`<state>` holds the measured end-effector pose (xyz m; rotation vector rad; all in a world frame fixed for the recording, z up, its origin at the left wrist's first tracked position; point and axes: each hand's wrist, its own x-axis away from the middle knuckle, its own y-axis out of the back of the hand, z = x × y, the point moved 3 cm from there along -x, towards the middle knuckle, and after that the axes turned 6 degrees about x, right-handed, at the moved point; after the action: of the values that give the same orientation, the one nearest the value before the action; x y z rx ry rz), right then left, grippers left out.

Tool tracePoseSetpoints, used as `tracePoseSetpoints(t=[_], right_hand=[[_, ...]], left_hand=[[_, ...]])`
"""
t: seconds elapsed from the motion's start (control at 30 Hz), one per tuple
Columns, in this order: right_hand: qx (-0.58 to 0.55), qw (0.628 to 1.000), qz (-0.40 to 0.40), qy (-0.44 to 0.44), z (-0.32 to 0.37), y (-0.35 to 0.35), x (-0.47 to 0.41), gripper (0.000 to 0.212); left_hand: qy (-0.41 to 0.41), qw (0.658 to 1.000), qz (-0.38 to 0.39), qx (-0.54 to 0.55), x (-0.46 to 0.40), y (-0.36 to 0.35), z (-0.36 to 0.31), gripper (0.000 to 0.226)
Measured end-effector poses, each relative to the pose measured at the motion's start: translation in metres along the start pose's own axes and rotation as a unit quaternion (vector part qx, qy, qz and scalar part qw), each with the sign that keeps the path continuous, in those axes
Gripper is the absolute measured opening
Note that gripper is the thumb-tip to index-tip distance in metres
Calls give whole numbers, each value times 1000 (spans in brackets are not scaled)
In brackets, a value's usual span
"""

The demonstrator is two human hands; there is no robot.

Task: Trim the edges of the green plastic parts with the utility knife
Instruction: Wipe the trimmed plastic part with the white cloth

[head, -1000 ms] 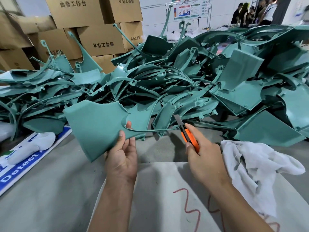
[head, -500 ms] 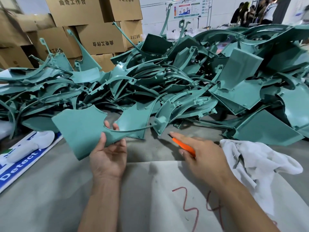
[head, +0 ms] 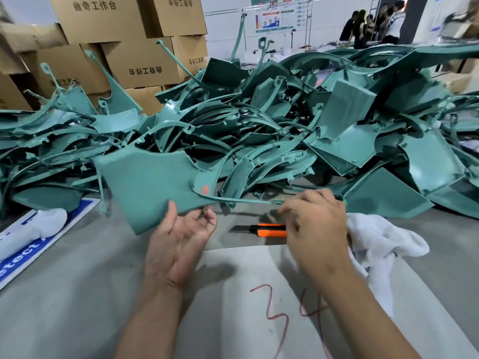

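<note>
Utility knife [head: 259, 229] flat on table — long axis left-right, blade leftward; right-hand fingers [head: 293, 224] blurred, indiscernible.

A grey table [head: 77, 294] is covered at its far side by a heap of green plastic parts [head: 259, 130]. A utility knife [head: 259, 230], a white cloth [head: 381, 244], a blue sign [head: 31, 244] and a pale sheet [head: 233, 320] marked "34" are laid nearer.

Bright, even indoor light with soft shadows.
Wide-angle bending curves the frame's edges; the right hand [head: 315, 224] is motion-blurred, and the upper right corner looks smeared.
</note>
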<state>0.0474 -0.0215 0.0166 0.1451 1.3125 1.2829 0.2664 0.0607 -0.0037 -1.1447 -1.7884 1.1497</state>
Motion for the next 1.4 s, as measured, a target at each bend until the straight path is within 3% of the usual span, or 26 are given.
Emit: tracePoseSetpoints(t=[0.1, 0.2, 0.3, 0.37, 0.4, 0.47, 0.53, 0.6, 0.67, 0.7, 0.77, 0.9, 1.0, 1.1, 1.17, 1.2, 1.3, 1.33, 1.4], right_hand=[[59, 996, -5, -69, -19, 28, -10, 13], [187, 958, 166, -144, -54, 46, -15, 36], [202, 908, 356, -93, -60, 44, -4, 50], [187, 898, 396, -50, -54, 34, 5, 54], [180, 902, 390, -43, -54, 31, 6, 53], [154, 922, 349, -59, -61, 32, 0, 32], [135, 937, 299, -118, -74, 39, -7, 21], [99, 966, 176, -162, -82, 49, -15, 21], [-15, 985, 6, -172, -77, 63, -22, 20], [-106, 977, -60, -172, -72, 66, -27, 19], [-295, 932, -111, -181, -59, 64, -36, 19], [-506, 838, -27, -202, -35, 36, -38, 38], [-589, 779, 21, -214, -26, 10, -21, 45], [-680, 683, 61, -259, -21, -13, -5, 37], [-709, 649, 96, -257, -18, -23, -1, 30], [-705, 654, 101, -254, -17, -25, -2, 28], [-625, 732, 121, -243, -19, -27, -3, 19], [-614, 736, 147, -244, -20, -28, -1, 24], [-606, 723, 199, -266, -21, -32, 1, 46]], left_hand=[[3, 997, -31, -73, -4, -3, 7, 50], [-3, 968, -40, -248, -6, 0, 18, 46], [45, 937, -36, -344, -3, 4, 34, 53], [59, 913, -38, -402, -2, 6, 41, 64], [52, 907, -46, -415, -2, 7, 40, 63], [28, 914, -68, -399, -3, 9, 35, 47], [13, 933, -74, -353, -3, 6, 28, 33], [10, 958, -50, -284, -4, 2, 24, 27], [1, 980, -23, -198, -3, -2, 22, 32], [-10, 989, -21, -145, -2, -3, 19, 38], [-14, 1000, -7, -13, 1, -8, 13, 48], [-31, 987, 20, 155, 6, -12, -2, 51], [-23, 987, 35, 153, 10, -13, -6, 67], [-17, 992, 32, 124, 13, -12, -5, 80], [10, 986, 56, 155, 14, -11, -4, 81], [27, 982, 78, 169, 15, -13, -3, 76], [57, 973, 129, 180, 19, -26, 2, 61], [46, 973, 142, 178, 19, -27, 3, 61], [-52, 989, 134, 34, 15, -25, 1, 44]])
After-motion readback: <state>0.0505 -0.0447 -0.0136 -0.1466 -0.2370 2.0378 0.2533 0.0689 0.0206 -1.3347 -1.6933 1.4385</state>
